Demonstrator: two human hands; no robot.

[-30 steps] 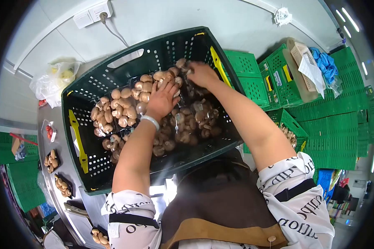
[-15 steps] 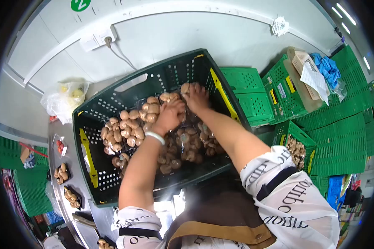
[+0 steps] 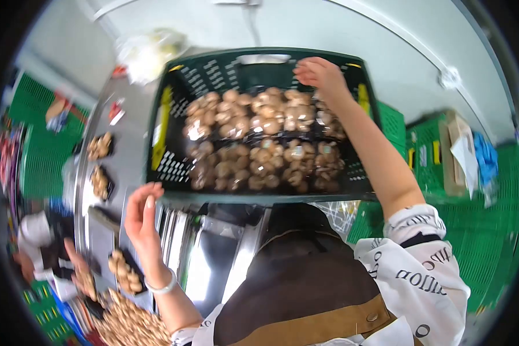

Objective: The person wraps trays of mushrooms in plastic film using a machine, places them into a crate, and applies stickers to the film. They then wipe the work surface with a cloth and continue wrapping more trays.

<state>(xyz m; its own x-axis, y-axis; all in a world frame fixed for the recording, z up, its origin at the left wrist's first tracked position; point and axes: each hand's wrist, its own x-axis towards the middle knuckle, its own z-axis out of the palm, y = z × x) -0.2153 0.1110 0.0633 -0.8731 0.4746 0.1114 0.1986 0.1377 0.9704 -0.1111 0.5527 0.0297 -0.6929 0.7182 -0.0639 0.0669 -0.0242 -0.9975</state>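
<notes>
A dark green crate with yellow side clips holds several film-wrapped packs of brown mushrooms in two rows. My right hand hangs over the crate's far right part, above the back row, fingers stretched to the left with nothing in them. Outside the crate's near left corner is my left hand, thumb and fingers apart and fingertips close to the rim. It is empty too.
On the metal counter at left stand small mushroom trays. Loose mushrooms are heaped at the lower left, near a co-worker's hand. A plastic bag lies behind the crate; green crates stand at right.
Both hands have let go of the mushroom packs. My left hand has come out of the crate to its near left corner; my right has risen over the back right. The view has turned left.
</notes>
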